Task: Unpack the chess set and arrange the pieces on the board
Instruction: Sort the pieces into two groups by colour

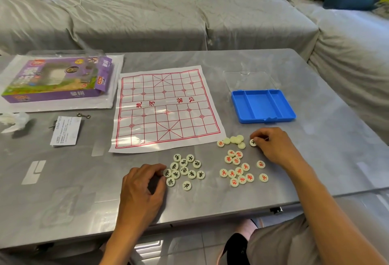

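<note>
A paper board (pixel 166 106) with a red grid lies flat on the grey table, with no pieces on it. Near its front edge sits a cluster of black-lettered discs (pixel 185 171). To the right lies a cluster of red-lettered discs (pixel 240 170), and several face-down blank discs (pixel 234 140) lie just above them. My left hand (pixel 143 186) rests on the table, its curled fingertips pinching a black-lettered disc (pixel 167 173) at the cluster's left edge. My right hand (pixel 271 144) pinches a black-lettered disc (pixel 253 142) right of the blank ones.
A blue plastic tray (pixel 263 105) sits empty at the right, a clear lid (pixel 250 80) behind it. The purple game box (pixel 56 79) lies at the far left on a plastic sheet. A paper slip (pixel 66 131) and small metal hooks lie nearby. A sofa stands behind.
</note>
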`<action>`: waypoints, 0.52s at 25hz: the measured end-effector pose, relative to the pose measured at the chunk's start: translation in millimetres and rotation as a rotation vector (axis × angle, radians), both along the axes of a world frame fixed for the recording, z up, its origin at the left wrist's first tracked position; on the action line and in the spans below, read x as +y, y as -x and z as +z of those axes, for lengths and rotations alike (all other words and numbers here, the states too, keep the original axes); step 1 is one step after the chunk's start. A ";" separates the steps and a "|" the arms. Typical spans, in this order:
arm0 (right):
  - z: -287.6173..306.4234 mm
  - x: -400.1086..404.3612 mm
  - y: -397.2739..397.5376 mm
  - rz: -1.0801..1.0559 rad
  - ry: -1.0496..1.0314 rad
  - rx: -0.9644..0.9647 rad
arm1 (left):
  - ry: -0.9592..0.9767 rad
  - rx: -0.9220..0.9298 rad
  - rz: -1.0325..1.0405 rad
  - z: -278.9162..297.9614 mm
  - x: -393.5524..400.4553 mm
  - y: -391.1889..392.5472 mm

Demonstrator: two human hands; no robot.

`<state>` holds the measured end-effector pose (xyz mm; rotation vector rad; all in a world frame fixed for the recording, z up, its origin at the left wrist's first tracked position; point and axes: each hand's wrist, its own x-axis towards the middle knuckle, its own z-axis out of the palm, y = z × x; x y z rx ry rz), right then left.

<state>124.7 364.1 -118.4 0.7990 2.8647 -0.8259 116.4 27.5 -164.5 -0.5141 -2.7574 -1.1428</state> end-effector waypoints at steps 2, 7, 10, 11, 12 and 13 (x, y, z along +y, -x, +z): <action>-0.9 1.8 -2.0 -0.042 0.062 0.039 | 0.003 0.003 -0.001 -0.1 0.0 -0.3; 11.2 -19.7 -7.7 -0.063 0.183 0.154 | -0.001 -0.005 0.005 0.4 0.1 -0.6; 16.2 -77.2 -12.7 0.256 0.255 0.152 | -0.001 0.010 0.002 0.7 -0.2 -0.6; 13.7 -94.6 -12.8 0.359 0.238 0.138 | -0.001 0.011 0.001 0.4 -0.1 -0.2; 9.2 -106.7 -11.4 0.432 0.195 0.137 | 0.002 0.012 -0.001 0.1 0.0 0.1; 5.5 -113.9 -9.2 0.484 0.120 0.143 | 0.003 0.014 -0.001 -0.1 0.2 0.1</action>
